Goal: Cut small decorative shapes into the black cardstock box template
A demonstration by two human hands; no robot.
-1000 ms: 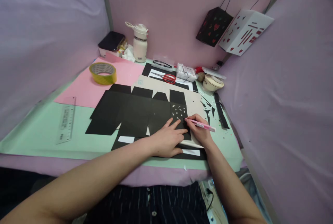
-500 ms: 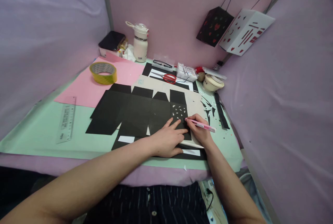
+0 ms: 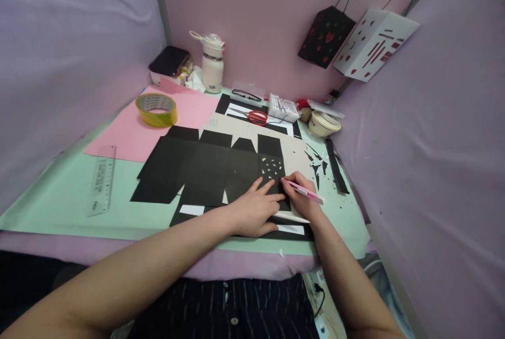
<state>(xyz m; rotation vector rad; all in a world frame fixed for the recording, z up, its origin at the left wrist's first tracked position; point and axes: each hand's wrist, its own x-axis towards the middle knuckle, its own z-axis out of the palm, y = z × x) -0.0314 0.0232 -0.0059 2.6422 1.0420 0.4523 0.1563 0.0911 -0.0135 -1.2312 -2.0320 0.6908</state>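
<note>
My right hand [image 3: 303, 192] grips a slim pink craft knife [image 3: 305, 192], its tip down on the right panel of a black card box template [image 3: 209, 171]. That panel carries a cluster of small cut-out holes [image 3: 272, 167] just above my fingers. My left hand [image 3: 258, 210] lies flat with fingers spread, pressing on the card beside the knife's tip. Beneath the template lies a beige board [image 3: 294, 155]. Under my left hand and wrist is another black sheet [image 3: 236, 231] with white rectangular areas. The blade itself is too small to make out.
Tape [image 3: 157, 110] rests on pink paper [image 3: 118, 136], near a clear ruler [image 3: 102, 181]. Scissors [image 3: 256, 117], a marker box [image 3: 284, 108] and a bottle [image 3: 213, 68] stand behind. Black scraps [image 3: 315, 171] lie right. Two paper lanterns [image 3: 327, 37] hang above.
The back end of the pink craft knife has tipped slightly down and left, its tip staying at about the same spot. My left hand remains in place.
</note>
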